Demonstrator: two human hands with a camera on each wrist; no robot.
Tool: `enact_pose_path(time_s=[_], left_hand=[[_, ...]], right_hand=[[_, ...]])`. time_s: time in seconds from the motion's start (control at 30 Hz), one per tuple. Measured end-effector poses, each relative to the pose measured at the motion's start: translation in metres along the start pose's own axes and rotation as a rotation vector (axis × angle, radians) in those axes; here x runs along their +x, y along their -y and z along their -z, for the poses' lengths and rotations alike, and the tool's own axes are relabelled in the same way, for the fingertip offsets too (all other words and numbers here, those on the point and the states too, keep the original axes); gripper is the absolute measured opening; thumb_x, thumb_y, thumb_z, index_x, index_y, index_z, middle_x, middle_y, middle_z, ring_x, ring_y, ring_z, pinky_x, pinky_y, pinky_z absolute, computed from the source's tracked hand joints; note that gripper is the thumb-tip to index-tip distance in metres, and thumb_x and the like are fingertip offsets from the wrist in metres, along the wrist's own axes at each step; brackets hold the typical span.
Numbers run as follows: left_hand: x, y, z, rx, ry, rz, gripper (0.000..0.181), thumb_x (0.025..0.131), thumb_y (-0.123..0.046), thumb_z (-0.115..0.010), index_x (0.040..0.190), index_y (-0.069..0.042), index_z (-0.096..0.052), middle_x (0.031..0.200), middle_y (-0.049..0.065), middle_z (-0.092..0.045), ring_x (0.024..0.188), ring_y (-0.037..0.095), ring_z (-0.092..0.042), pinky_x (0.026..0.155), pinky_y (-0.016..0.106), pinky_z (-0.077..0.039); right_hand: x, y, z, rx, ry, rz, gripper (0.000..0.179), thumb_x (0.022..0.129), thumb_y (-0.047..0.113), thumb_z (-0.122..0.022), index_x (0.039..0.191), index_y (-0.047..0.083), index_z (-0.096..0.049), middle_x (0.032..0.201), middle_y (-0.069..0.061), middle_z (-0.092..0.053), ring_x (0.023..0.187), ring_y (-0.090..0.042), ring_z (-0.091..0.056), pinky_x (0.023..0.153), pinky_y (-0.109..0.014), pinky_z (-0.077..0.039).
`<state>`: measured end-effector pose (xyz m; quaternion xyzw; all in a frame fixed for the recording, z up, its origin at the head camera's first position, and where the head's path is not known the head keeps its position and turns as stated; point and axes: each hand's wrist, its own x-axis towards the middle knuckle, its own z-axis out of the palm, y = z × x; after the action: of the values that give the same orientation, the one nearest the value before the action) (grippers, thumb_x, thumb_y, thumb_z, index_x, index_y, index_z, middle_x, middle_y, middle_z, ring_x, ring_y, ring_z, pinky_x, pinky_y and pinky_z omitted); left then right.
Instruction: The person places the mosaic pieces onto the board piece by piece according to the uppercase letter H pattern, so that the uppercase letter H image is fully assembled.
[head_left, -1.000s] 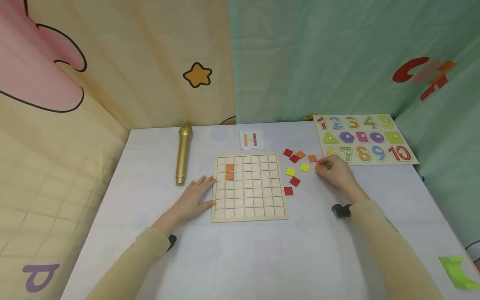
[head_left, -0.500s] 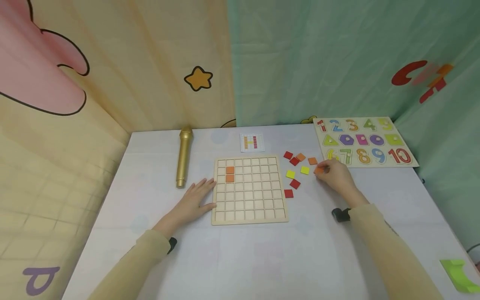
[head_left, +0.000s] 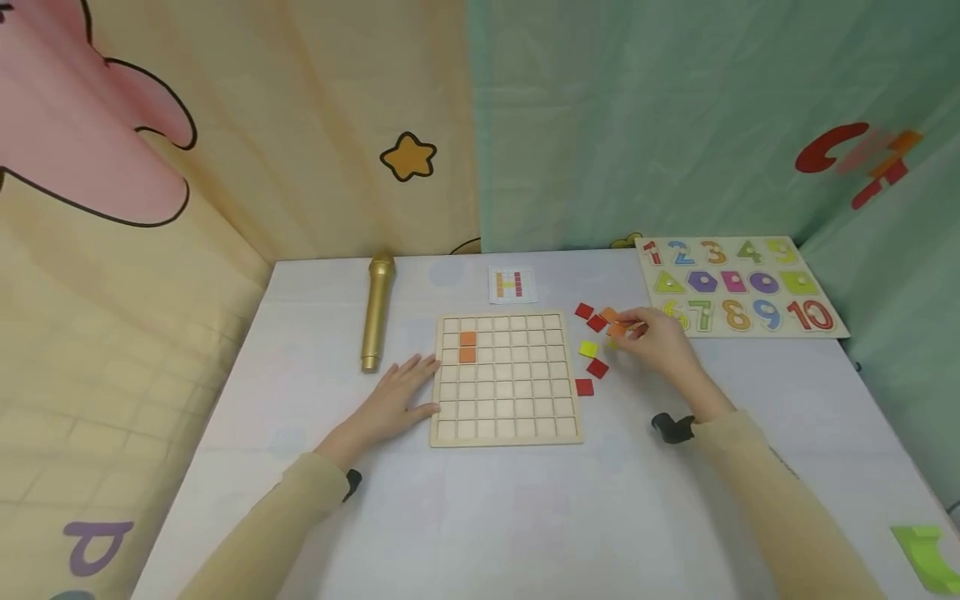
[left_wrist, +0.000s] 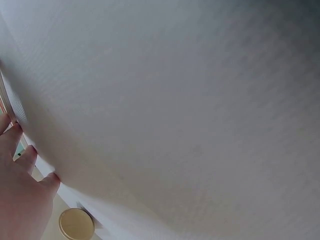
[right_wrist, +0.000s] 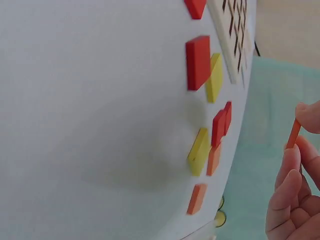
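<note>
A wooden grid board (head_left: 506, 408) lies on the table, with two orange square tiles (head_left: 468, 347) one below the other in its upper left cells. My left hand (head_left: 393, 402) rests at the board's left edge, fingers straight and spread; the left wrist view shows its fingers (left_wrist: 27, 159) along that edge. Between thumb and fingertips, my right hand (head_left: 660, 343) pinches an orange square tile (right_wrist: 295, 132), held up over the loose tiles right of the board. Those are red tiles (head_left: 597, 368), yellow tiles (right_wrist: 199, 152) and orange tiles (right_wrist: 197, 199), some partly behind the hand in the head view.
Behind the board lies a small card (head_left: 512, 285) printed with an orange, yellow and red pattern. A gold microphone (head_left: 377, 312) is at the left. A number and shape puzzle board (head_left: 720, 296) lies back right, and a green curved piece (head_left: 926, 554) sits near the right edge.
My right hand has lifted the orange tile and moved it left, over the other tiles. The left hand stays at the board's edge. The head view has shifted slightly.
</note>
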<state>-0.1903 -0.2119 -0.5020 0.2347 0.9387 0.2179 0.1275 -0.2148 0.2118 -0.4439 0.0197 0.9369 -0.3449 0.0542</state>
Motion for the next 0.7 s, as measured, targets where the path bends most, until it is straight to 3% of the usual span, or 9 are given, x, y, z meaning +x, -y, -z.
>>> enact_pose_path(time_s=[0.37, 0.5, 0.7], left_hand=[[0.000, -0.001, -0.001, 0.007, 0.007, 0.003, 0.076, 0.094, -0.039, -0.065, 0.155, -0.012, -0.030, 0.163, 0.007, -0.027, 0.153, 0.032, -0.016, 0.124, 0.056, -0.007], [-0.001, -0.002, -0.001, 0.007, 0.009, 0.003, 0.075, 0.094, -0.040, -0.064, 0.155, -0.012, -0.030, 0.163, 0.006, -0.027, 0.153, 0.032, -0.015, 0.124, 0.056, -0.007], [-0.001, -0.004, 0.001, 0.018, 0.015, 0.008, 0.074, 0.095, -0.039, -0.063, 0.155, -0.012, -0.030, 0.163, 0.006, -0.026, 0.153, 0.031, -0.015, 0.125, 0.055, -0.007]], right_hand=[[0.000, 0.061, -0.042, 0.074, 0.053, 0.191, 0.032, 0.086, 0.016, -0.074, 0.116, 0.006, -0.069, 0.112, -0.012, -0.067, 0.095, -0.025, -0.063, 0.074, -0.030, -0.054], [-0.001, 0.080, -0.062, 0.122, 0.095, 0.242, 0.031, 0.084, 0.015, -0.075, 0.113, 0.007, -0.071, 0.115, -0.012, -0.066, 0.095, -0.024, -0.065, 0.079, -0.034, -0.056], [0.000, 0.102, -0.087, 0.156, 0.169, 0.300, 0.030, 0.084, 0.012, -0.075, 0.113, 0.005, -0.070, 0.112, -0.010, -0.067, 0.094, -0.022, -0.063, 0.077, -0.031, -0.055]])
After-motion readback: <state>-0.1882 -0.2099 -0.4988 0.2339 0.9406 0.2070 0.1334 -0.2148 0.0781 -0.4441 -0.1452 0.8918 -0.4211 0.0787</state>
